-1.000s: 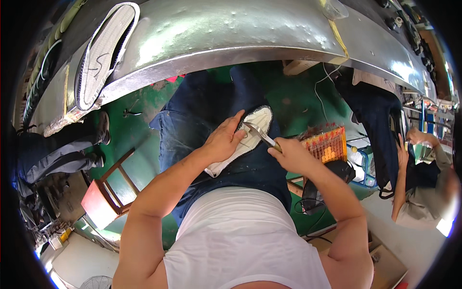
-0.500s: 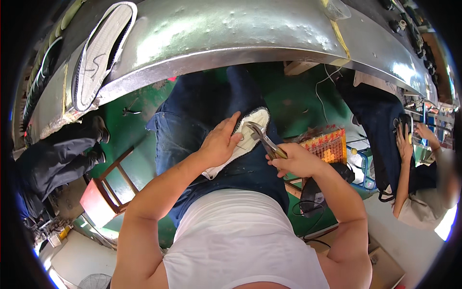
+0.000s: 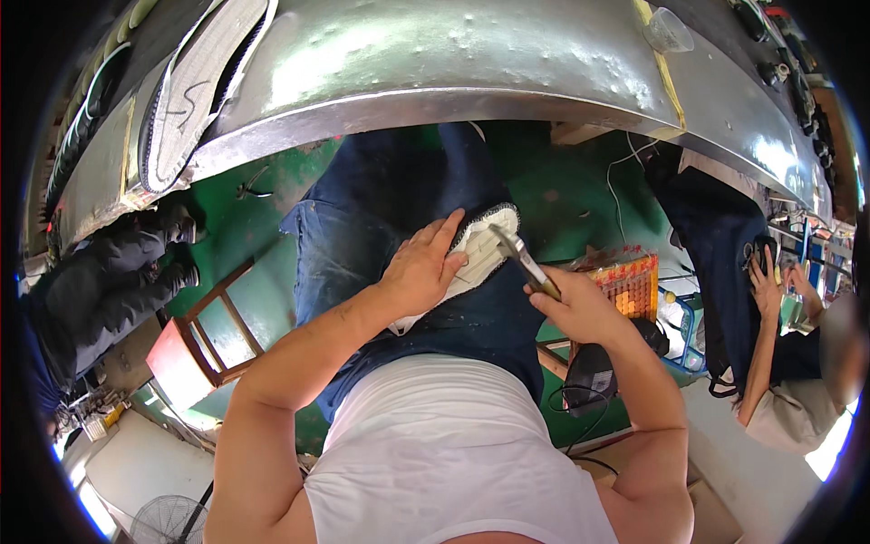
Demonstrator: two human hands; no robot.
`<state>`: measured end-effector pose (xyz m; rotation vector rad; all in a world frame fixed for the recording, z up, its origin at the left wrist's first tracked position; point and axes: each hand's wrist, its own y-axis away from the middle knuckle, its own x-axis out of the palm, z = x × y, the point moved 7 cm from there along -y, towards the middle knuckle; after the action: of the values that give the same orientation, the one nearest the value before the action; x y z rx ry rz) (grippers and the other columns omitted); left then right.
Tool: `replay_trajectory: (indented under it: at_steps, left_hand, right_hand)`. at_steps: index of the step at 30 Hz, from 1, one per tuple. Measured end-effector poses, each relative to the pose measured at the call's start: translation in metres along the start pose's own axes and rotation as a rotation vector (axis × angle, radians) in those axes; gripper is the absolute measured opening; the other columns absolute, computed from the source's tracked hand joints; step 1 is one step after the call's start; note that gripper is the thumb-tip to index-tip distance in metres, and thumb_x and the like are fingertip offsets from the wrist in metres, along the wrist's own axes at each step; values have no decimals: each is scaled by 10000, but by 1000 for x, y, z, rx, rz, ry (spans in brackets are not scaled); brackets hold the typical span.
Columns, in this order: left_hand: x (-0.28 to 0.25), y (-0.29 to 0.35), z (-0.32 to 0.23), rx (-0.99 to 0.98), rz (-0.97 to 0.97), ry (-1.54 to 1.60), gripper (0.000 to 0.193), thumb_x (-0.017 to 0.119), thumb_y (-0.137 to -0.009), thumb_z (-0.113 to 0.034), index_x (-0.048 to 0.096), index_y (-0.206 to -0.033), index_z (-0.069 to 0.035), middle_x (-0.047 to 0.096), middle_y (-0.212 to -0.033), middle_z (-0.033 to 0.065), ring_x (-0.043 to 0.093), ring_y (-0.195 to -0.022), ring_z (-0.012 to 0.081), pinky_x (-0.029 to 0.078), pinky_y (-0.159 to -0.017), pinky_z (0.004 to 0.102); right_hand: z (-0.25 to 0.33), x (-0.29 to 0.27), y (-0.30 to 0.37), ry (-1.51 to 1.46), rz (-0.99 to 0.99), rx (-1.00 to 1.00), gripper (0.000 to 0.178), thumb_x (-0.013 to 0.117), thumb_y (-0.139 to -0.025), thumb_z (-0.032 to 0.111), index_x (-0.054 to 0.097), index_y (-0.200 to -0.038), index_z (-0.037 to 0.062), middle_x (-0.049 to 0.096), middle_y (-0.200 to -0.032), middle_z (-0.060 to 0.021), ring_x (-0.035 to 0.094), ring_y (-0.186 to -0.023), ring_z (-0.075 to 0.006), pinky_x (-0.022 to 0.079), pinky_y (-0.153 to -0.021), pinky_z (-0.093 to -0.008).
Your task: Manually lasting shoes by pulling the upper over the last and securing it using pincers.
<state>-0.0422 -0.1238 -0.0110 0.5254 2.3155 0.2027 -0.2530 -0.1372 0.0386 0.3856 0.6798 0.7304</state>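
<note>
A shoe (image 3: 477, 265) lies on my lap, its pale sole side facing up and a dark stitched-looking edge round it. My left hand (image 3: 419, 274) grips its left side, thumb resting on the pale sole and fingers along the edge. In my right hand (image 3: 578, 306) are lasting pliers (image 3: 518, 252), fingers wrapped round the handles. The metal head of the pliers is over the upper right part of the sole; whether its jaws pinch anything is too small to tell. The shoe's underside is hidden against my jeans.
Ahead runs a metal-topped bench (image 3: 453, 68). A similar shoe (image 3: 195, 109) with a pen mark lies at its left, a clear plastic cup (image 3: 669, 31) at its right. A red-topped stool (image 3: 181, 363) stands left; another person's hand (image 3: 767, 286) works at the right.
The pliers and my right hand have moved slightly right, and the pliers' head has turned. My left hand still holds the shoe. The whole view has shifted a little.
</note>
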Motion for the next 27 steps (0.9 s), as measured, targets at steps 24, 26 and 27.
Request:
replay_trajectory:
  at_steps: [24,26,27]
  left_hand:
    - [2,-13,4,-123,50,189,556,555,-965,-389,471,-1406,-60,549,-1315,230,493,-1256,366,365,-1071,430]
    - [8,-18,7,-176,87,237,566,549,-958,-436,499,-1386,-70,544,-1338,230,486,-1277,365,338,-1093,428]
    - [9,-19,9,-185,79,311,552,553,-961,-421,500,-1377,-62,557,-1317,237,512,-1249,375,367,-1071,420]
  right_hand:
    - [-5,24,16,591,-131,-147,270,597,-908,114,554,-1148,-2,645,-891,-131,681,-784,-282,553,-629,-389]
    - [-23,35,13,-263,184,222,278,587,-952,135,557,-1182,-17,654,-917,-98,671,-760,-187,534,-570,-313]
    - [-22,35,12,-263,183,223,278,587,-952,135,557,-1182,-17,654,-917,-98,671,-760,-187,534,-570,-313]
